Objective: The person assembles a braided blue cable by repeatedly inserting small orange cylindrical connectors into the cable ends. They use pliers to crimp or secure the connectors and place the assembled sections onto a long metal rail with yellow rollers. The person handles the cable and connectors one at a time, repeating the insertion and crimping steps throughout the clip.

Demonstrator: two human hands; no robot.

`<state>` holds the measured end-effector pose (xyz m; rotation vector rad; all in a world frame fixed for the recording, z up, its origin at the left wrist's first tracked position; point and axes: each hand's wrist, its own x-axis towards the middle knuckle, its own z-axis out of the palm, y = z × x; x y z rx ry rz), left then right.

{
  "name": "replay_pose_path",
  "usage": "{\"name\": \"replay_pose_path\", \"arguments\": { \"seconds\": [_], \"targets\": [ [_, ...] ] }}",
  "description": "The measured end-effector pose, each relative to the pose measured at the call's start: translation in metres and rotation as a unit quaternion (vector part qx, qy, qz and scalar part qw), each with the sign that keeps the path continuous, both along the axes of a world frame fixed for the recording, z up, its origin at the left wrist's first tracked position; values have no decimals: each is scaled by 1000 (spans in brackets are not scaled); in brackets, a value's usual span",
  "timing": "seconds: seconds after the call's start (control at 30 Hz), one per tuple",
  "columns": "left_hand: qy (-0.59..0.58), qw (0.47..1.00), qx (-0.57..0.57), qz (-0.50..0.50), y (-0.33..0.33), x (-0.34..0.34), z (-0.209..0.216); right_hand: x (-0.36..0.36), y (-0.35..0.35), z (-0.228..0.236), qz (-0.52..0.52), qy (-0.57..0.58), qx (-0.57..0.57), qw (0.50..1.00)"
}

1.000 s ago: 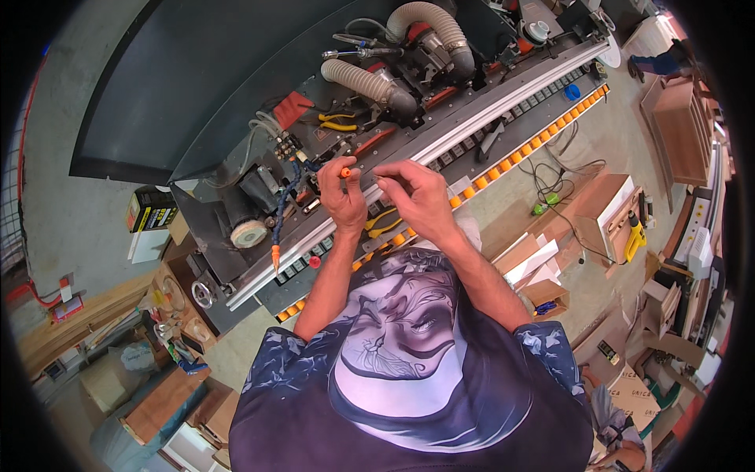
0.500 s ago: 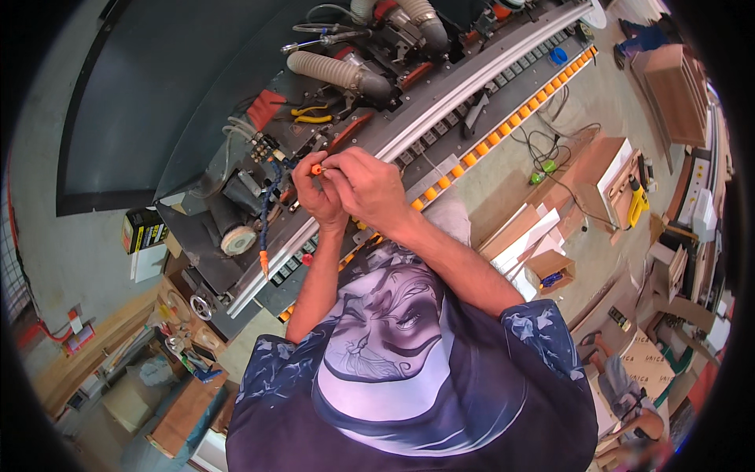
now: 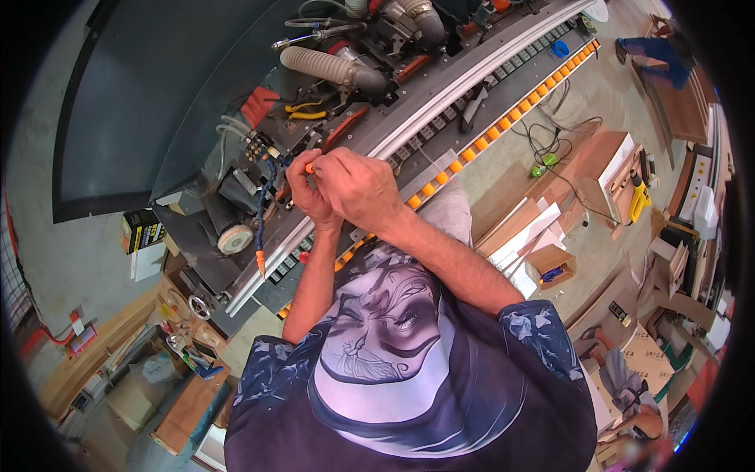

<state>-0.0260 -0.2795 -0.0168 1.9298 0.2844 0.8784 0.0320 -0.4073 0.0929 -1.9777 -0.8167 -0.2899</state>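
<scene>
Both my hands meet over the near side of a dark machine bed, above a long silver rail (image 3: pixel 440 108). A small orange piece (image 3: pixel 310 168) pokes out between the fingertips; its exact kind is mostly hidden. My left hand (image 3: pixel 307 195) is closed around it from the left. The fingers of my right hand (image 3: pixel 362 190) are curled and pinched against the same piece, covering most of it. Just left of them hangs a blue segmented hose (image 3: pixel 262 211) with an orange nozzle (image 3: pixel 260 263). Yellow-handled pliers (image 3: pixel 307 115) lie behind my hands.
Beige corrugated hoses (image 3: pixel 318 64) and a red flap (image 3: pixel 258 105) sit farther back. A round buffing wheel (image 3: pixel 235 239) stands at left. Orange rollers (image 3: pixel 480 144) line the near edge. Cables (image 3: pixel 552 146), boards and a yellow power tool (image 3: pixel 638 200) are at right, where people (image 3: pixel 661 59) are nearby.
My right fingers have closed farther over the orange piece, hiding more of it. Both hands stay together in nearly the same place. At upper right, a person has come farther into view.
</scene>
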Motion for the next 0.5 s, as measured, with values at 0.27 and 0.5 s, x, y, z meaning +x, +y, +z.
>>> {"name": "replay_pose_path", "arguments": {
  "seconds": [0.27,0.5],
  "targets": [
    [-6,999,-9,32,-11,6,15,4,2,5,4,-16,-35,999],
    [-1,997,61,52,-12,7,28,5,5,15,13,1,-62,998]
  ]
}}
